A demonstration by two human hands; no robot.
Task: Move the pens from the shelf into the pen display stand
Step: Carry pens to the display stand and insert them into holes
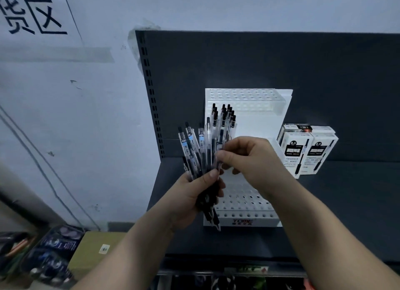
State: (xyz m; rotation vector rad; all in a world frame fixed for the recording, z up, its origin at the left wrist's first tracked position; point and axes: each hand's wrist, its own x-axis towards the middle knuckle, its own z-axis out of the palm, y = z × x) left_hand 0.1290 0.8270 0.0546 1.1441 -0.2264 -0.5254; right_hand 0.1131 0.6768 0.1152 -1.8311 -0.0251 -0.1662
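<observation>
Left hand (194,194) gripping a fanned bunch of pens (200,151) — right hand (249,159) pinching one pen from it. White stand (244,203) sitting on dark shelf (335,214), pen boxes (307,151) beside — pale wall (97,116) left.

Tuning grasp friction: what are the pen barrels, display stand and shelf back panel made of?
Pens: clear glossy plastic; ink refills show through.
Display stand: white, likely plastic or acrylic; top tier looks translucent.
Back panel: probably matte dark painted metal, slotted upright at its left edge.
</observation>
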